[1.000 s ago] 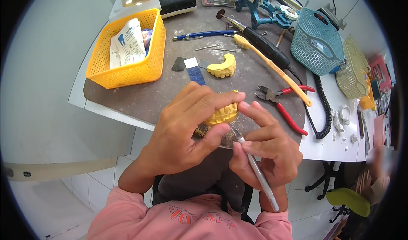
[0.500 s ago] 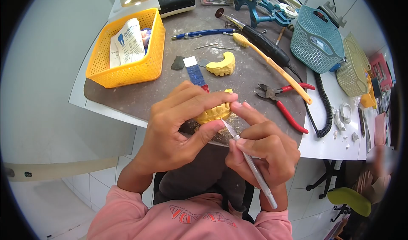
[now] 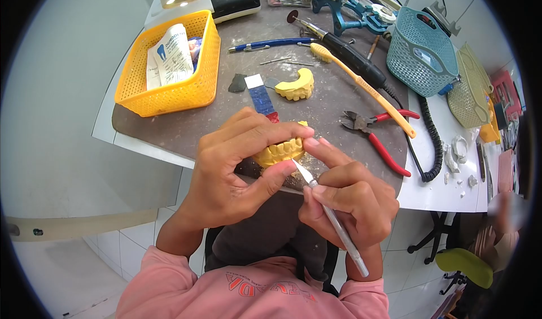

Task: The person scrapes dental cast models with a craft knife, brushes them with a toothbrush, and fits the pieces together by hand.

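Note:
My left hand (image 3: 237, 163) grips a yellow plaster dental model (image 3: 280, 152), its row of teeth facing me. The index finger lies over the top and the thumb presses low on the front. In my right hand (image 3: 355, 197) is a craft knife (image 3: 344, 237) with a silver handle, held like a pen. Its pointed blade (image 3: 304, 172) meets the model's lower front edge, close to my left thumb. My right index fingertip rests against the model's side. Yellow shavings lie on the table beneath. Behind the model are a second, horseshoe-shaped dental model (image 3: 296, 85) and a blue-and-red paper strip (image 3: 260, 100).
Red-handled cutters (image 3: 375, 132), a yellow toothbrush (image 3: 367, 87) and a rotary handpiece (image 3: 344, 50) lie to the right. A yellow basket (image 3: 169, 101) stands left, a blue basket (image 3: 420, 64) back right. A blue mechanical pencil (image 3: 271, 45) lies behind. Another person (image 3: 497, 234) is at far right.
The dental model has turned slightly in my left hand and shifted a little to the left, showing its front teeth more. The knife blade has rolled slightly, staying near the lower edge.

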Motion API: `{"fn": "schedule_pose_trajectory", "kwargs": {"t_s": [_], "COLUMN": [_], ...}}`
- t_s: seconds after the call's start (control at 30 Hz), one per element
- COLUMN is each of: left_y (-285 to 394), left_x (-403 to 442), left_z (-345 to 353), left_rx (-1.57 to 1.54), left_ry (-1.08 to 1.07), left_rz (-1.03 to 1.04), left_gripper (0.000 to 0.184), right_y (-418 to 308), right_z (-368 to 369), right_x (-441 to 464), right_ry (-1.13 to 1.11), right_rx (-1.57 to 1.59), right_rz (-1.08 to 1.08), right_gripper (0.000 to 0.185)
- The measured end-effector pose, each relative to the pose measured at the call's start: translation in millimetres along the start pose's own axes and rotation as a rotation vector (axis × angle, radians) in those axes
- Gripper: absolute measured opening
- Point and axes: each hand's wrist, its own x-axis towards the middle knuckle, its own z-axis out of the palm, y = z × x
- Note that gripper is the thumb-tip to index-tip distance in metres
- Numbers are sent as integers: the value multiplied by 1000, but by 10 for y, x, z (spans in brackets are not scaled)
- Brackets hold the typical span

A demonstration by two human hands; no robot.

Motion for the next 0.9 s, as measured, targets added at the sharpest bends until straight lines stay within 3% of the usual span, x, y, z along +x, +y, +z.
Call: {"fn": "schedule_pose_trajectory", "kwargs": {"t_s": [0.67, 0.9], "left_y": [12, 23], "left_x": [-29, -14], "left_z": [26, 80], "left_rx": [-104, -151], "left_ry": [-9, 27], "left_rz": [-16, 10], "left_gripper": [30, 33], "right_y": [42, 27], "right_z": [24, -86], "right_x": [-79, -75], "right_ry": [57, 76], "right_rx": [-54, 116], "right_rz": [-72, -18], "right_gripper": [24, 22]}}
